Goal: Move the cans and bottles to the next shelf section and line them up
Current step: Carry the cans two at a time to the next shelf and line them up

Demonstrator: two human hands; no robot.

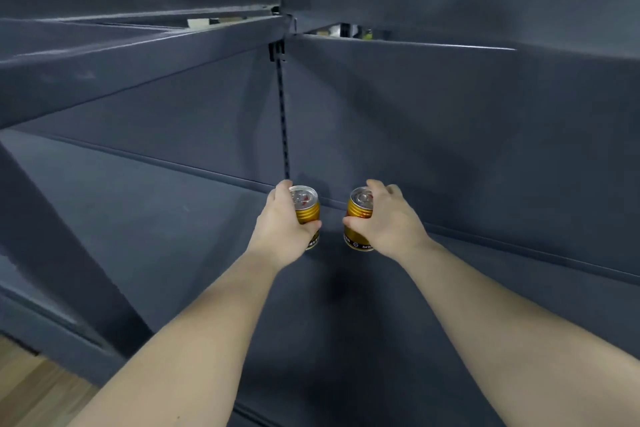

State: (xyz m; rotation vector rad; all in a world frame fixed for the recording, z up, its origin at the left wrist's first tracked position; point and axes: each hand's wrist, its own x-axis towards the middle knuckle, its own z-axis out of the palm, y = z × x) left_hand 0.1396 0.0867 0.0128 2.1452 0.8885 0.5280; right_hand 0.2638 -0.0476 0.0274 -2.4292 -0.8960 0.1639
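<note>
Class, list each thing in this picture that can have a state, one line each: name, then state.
left hand, gripping the left can's side.
right hand, gripping the right can's side.
left can, upright, lid unopened, held.
right can, upright, lid unopened, held, apart from the left can.
shelf, under both cans; contact cannot be told.
</note>
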